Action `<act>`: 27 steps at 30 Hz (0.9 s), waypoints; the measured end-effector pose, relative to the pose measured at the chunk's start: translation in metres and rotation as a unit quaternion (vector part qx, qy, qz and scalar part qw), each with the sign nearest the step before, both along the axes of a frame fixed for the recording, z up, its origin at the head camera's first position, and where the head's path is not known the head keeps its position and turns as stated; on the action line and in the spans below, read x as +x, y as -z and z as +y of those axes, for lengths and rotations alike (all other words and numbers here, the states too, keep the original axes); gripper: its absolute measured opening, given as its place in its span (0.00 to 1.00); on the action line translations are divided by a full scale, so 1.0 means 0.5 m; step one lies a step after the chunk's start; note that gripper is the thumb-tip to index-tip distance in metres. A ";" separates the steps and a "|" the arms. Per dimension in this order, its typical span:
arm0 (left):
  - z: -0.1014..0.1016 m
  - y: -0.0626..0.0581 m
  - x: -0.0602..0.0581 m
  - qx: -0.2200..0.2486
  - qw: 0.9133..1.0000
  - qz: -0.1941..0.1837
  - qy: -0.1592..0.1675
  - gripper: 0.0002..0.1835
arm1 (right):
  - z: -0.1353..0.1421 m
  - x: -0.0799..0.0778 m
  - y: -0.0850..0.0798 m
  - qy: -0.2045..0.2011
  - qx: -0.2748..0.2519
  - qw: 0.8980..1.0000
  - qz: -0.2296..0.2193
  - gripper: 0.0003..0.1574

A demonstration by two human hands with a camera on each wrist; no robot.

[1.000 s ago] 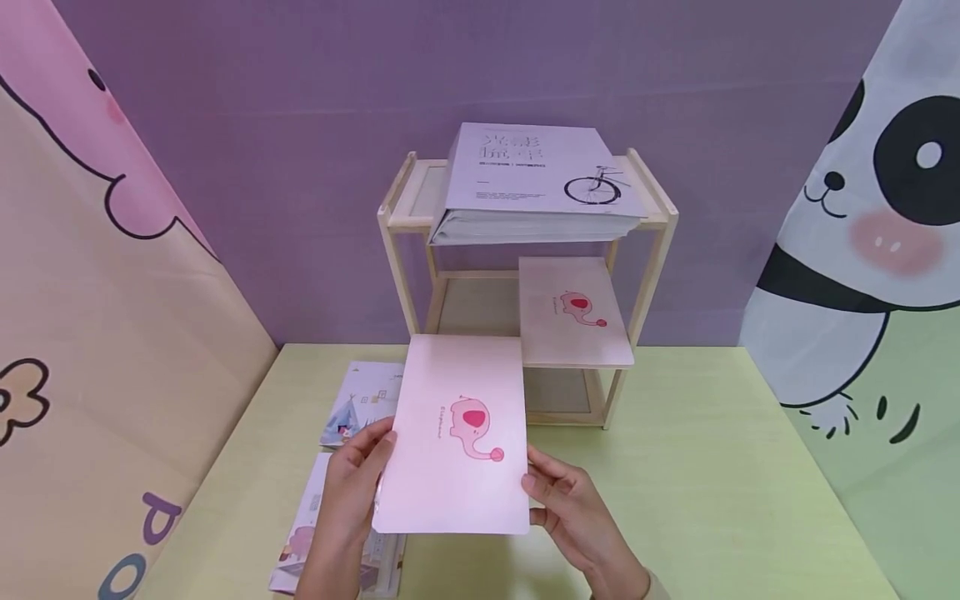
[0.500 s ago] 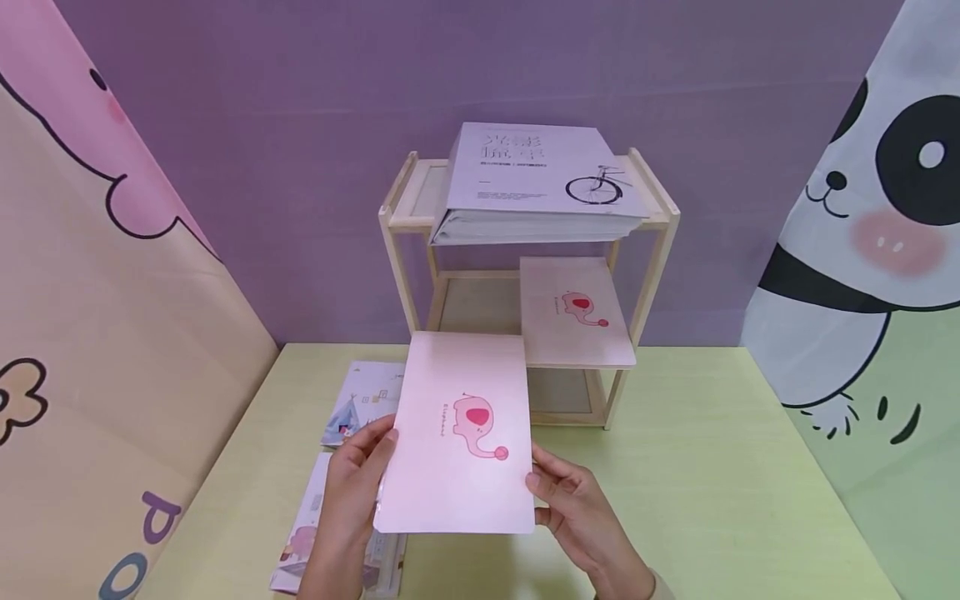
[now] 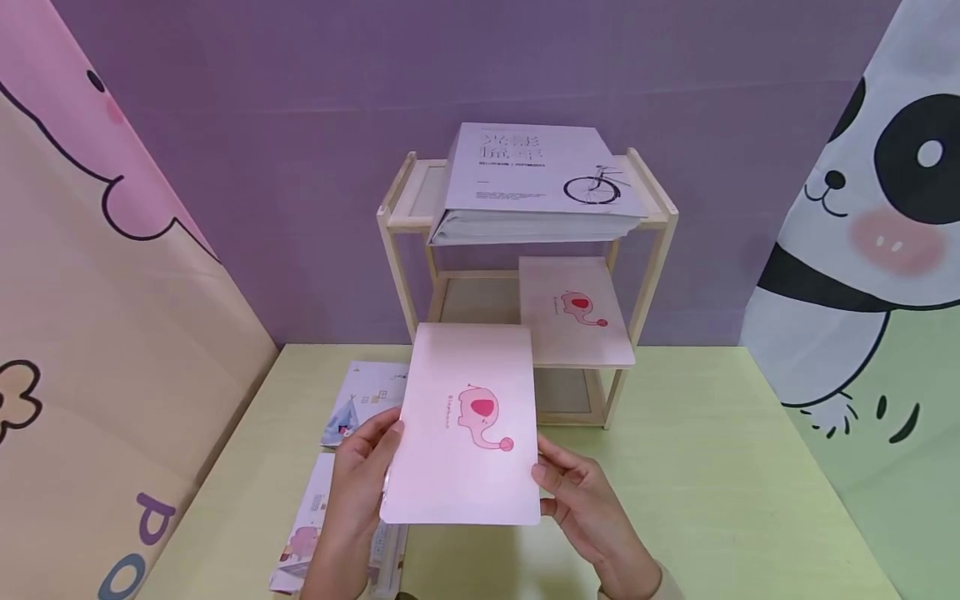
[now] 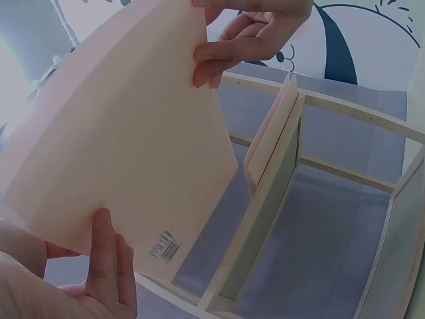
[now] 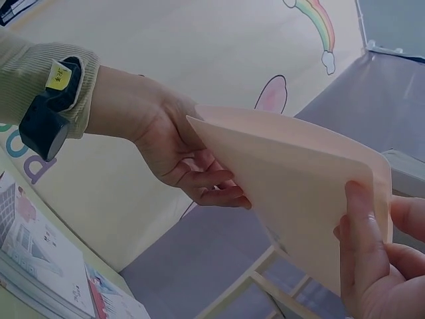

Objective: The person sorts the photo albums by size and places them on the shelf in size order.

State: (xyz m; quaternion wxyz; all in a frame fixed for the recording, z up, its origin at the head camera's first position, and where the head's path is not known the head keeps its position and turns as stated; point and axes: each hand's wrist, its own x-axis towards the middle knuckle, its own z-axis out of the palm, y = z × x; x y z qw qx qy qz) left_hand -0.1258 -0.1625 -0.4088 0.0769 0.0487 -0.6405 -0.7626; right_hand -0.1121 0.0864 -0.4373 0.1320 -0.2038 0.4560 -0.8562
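A thin pink notebook (image 3: pixel 468 483) with a red elephant on its cover is held up in front of the wooden shelf rack (image 3: pixel 654 279). My left hand (image 3: pixel 358 479) pinches its left edge, thumb on top. On the opposite edge my right hand (image 3: pixel 588 504) grips it between thumb and fingers. From below, in the left wrist view, a barcode label (image 4: pixel 166 246) shows on the back cover. A matching elephant notebook (image 3: pixel 543 333) lies on the rack's middle tier, at the right, sticking out over the front. The held one hides part of that tier's left front.
A thick white book (image 3: pixel 517 183) with a bicycle picture lies on the rack's top tier. Left on the yellow table (image 3: pixel 720 467) are a book with a tent picture (image 3: pixel 363 400) and a nearer book stack (image 3: pixel 303 533), partly behind my left forearm. A purple backdrop (image 3: pixel 300 208) stands behind.
Both hands have carried the notebook slightly forward and to the right, closer to the rack. The notebook on the middle tier and the other books have stayed put.
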 end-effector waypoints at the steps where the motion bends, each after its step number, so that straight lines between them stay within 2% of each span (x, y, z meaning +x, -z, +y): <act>1: 0.002 -0.001 -0.002 0.001 1.000 -0.001 -0.002 0.16 | 0.002 -0.002 -0.001 0.002 0.003 1.000 0.001 0.25; 5: 0.011 -0.007 -0.014 0.008 1.000 0.001 0.001 0.17 | 0.010 -0.011 -0.004 0.008 0.010 1.000 0.001 0.26; 14: 0.024 -0.019 -0.038 0.041 0.998 -0.008 0.039 0.20 | 0.031 -0.040 -0.012 0.018 0.011 1.000 0.003 0.25; 21: 0.026 -0.027 -0.052 0.066 0.995 0.002 0.070 0.24 | 0.039 -0.054 -0.031 0.055 0.065 0.996 0.002 0.35; 27: 0.025 -0.030 -0.061 0.070 0.995 0.011 0.075 0.25 | 0.044 -0.062 -0.044 0.051 0.088 0.995 0.002 0.37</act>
